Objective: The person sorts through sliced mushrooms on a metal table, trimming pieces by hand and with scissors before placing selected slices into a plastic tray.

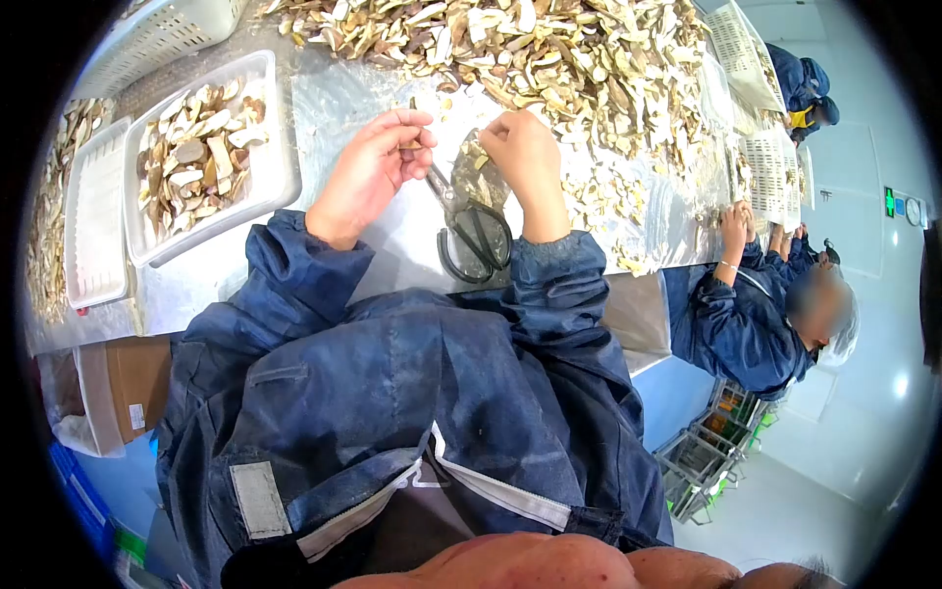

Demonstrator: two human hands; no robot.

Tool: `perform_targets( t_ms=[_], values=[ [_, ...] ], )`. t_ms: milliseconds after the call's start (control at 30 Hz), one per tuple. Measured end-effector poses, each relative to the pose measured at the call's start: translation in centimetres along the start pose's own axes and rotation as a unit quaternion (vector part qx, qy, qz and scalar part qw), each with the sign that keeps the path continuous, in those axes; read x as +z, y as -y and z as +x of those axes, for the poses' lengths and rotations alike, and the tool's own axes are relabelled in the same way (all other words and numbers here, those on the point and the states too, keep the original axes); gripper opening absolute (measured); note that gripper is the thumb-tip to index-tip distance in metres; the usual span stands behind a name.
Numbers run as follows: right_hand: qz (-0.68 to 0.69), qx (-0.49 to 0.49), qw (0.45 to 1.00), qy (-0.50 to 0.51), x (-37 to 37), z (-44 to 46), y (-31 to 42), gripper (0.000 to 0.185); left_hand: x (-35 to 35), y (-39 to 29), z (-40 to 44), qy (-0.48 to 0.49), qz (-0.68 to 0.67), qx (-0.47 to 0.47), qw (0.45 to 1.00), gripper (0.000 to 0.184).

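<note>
My left hand (378,162) is raised over the table with its palm turned inward. Its fingers are loosely curled and apart, and I see nothing held in them. My right hand (525,152) is closed in a pinch just across from it; whatever its fingertips hold is hidden. Between my hands, dark-handled scissors (459,208) lie on the table, handles towards me. Several sliced mushrooms (599,59) form a big heap beyond my hands, with smaller pieces (601,196) scattered right of my right hand.
A white tray (285,147) of mushroom pieces stands at left, beside another white tray (93,245). White baskets (770,177) line the right side. A co-worker (756,314) in blue works along the table at right. A cardboard box (137,388) is below left.
</note>
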State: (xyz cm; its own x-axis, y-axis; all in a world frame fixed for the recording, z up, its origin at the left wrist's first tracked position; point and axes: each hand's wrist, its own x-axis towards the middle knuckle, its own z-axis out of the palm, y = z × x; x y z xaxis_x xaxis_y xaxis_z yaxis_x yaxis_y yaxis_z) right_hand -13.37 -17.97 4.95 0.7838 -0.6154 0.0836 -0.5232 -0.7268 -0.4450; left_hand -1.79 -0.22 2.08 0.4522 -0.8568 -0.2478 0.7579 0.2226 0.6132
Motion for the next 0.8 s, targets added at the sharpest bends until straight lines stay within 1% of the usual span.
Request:
perform_targets(
  t_ms=[33, 133, 233, 267, 300, 367, 400, 500, 600, 700, 733, 800],
  values=[
    [0.014, 0.0, 1.0, -0.003, -0.1, -0.2, -0.2, 0.022, -0.1, 0.2, 0.0, 0.004, 0.005, -0.003, 1.0, 0.021],
    [0.034, -0.017, 0.997, -0.064, -0.4, 0.2, -1.2, 0.023, 0.0, 0.4, 0.1, 0.013, 0.017, -0.013, 1.0, 0.022],
    [0.222, 0.028, 0.974, 0.025, -2.2, 0.4, 0.6, 0.026, 0.6, 0.2, -0.4, 0.003, 0.011, -0.04, 0.999, 0.026],
    [0.281, 0.038, 0.955, 0.084, -2.0, 0.5, 0.9, 0.027, 0.9, 0.2, -0.5, -0.001, -0.002, -0.058, 0.998, 0.027],
    [0.235, 0.02, 0.969, 0.072, -1.8, 0.7, 1.3, 0.026, 1.1, 0.1, -0.4, -0.006, -0.013, -0.075, 0.997, 0.028],
    [0.142, -0.018, 0.989, 0.047, -1.2, 1.4, 1.9, 0.024, 1.1, 0.1, -0.4, 0.006, -0.002, -0.07, 0.998, 0.027],
    [0.12, -0.042, 0.992, -0.023, 0.2, 2.3, 1.0, 0.022, 1.0, 0.1, -0.4, 0.011, 0.003, -0.067, 0.998, 0.027],
    [0.015, -0.041, 0.996, -0.08, 2.1, 4.4, -0.2, 0.02, 0.5, 0.2, -0.4, 0.025, 0.031, -0.046, 0.998, 0.026],
    [-0.05, -0.106, 0.986, -0.122, 3.1, 4.6, -0.2, 0.021, 0.2, 0.0, -0.4, 0.026, 0.036, -0.058, 0.997, 0.024],
    [-0.042, -0.078, 0.993, -0.072, 2.6, 3.9, -0.1, 0.023, 0.0, 0.0, -0.4, 0.016, 0.013, -0.051, 0.998, 0.022],
    [-0.042, -0.082, 0.993, -0.079, 2.5, 3.4, -0.1, 0.023, 0.0, 0.2, -0.4, 0.007, 0.015, -0.045, 0.999, 0.021],
    [0.005, -0.012, 1.0, 0.001, 1.2, 2.6, 0.5, 0.026, 0.3, 0.4, -0.2, -0.008, 0.021, -0.033, 0.999, 0.02]
  ],
)
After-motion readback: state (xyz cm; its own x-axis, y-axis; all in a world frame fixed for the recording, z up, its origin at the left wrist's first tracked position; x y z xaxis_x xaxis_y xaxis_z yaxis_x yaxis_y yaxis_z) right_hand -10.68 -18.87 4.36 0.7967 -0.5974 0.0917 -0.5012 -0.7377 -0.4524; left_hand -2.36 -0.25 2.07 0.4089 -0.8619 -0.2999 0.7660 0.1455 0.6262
